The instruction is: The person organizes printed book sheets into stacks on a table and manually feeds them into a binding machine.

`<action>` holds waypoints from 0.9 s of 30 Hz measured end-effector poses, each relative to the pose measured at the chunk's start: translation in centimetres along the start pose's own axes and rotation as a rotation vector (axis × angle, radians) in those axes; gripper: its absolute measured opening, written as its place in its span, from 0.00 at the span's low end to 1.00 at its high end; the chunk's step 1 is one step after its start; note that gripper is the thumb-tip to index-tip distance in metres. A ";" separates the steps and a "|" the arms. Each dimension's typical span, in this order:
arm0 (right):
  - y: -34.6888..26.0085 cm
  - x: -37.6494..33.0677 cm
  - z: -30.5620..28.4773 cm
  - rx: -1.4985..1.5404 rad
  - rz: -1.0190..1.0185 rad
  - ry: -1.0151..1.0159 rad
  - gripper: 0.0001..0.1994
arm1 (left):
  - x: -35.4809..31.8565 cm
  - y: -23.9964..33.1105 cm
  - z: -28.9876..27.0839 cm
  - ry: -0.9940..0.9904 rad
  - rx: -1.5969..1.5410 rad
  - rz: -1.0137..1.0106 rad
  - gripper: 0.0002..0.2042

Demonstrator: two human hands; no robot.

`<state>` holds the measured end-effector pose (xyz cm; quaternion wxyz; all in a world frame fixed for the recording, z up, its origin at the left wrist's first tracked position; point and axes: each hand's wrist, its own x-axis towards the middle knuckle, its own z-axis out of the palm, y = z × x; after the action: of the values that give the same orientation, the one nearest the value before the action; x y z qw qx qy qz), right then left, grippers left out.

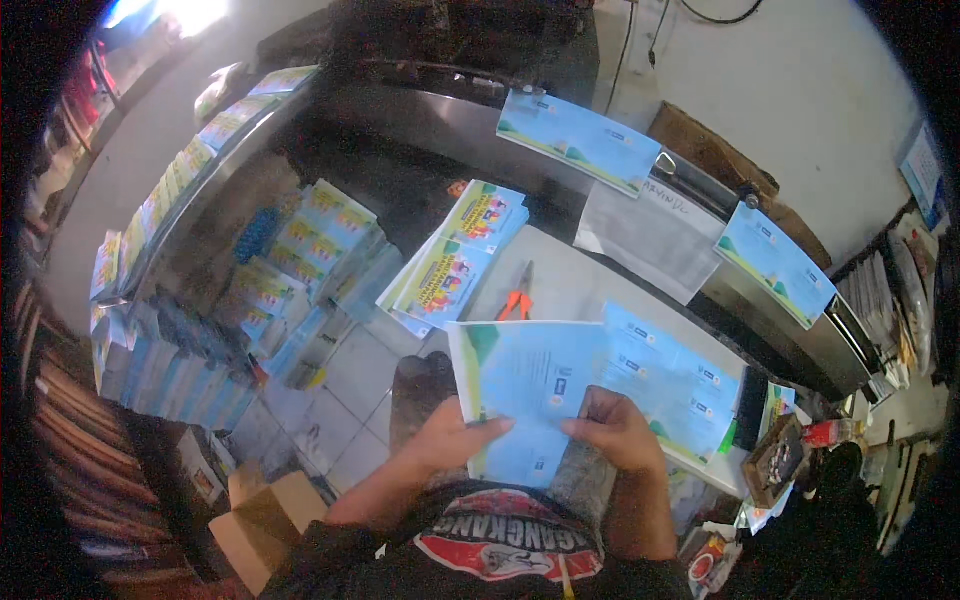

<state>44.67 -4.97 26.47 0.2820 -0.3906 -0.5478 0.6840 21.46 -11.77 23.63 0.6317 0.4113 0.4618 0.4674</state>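
Observation:
Between my two hands, close in front of my body, is a light blue printed sheet point(520, 365) with green and yellow decoration along its left edge. My left hand point(462, 437) grips its left side, thumb on top. On the right side, my right hand point(612, 430) pinches the sheet with its thumb over the face and the fingers mostly behind. Just beyond the sheet's far edge lies an orange-handled cutting tool point(516, 300), scissors or pliers, on the white tabletop point(570, 275). More blue printed sheets point(675, 385) lie to the right of my right hand.
A pile of colourful printed covers point(455, 265) sits at the table's left end. Stacked booklets point(325, 245) stand farther left, above floor tiles. Blue sheets point(580, 140) and a white paper point(645, 235) rest along the far ledge. A wooden tray point(776, 462) is at right, a cardboard box point(265, 530) lower left.

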 end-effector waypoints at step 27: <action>3.2 -2.1 -1.9 -0.601 0.168 0.098 0.10 | -0.3 -2.6 0.5 -0.224 0.780 0.143 0.18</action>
<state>47.49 -6.42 23.67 0.1226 -0.5326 -0.6771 0.4928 22.46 -12.75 21.32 0.4409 0.6991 0.5032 0.2524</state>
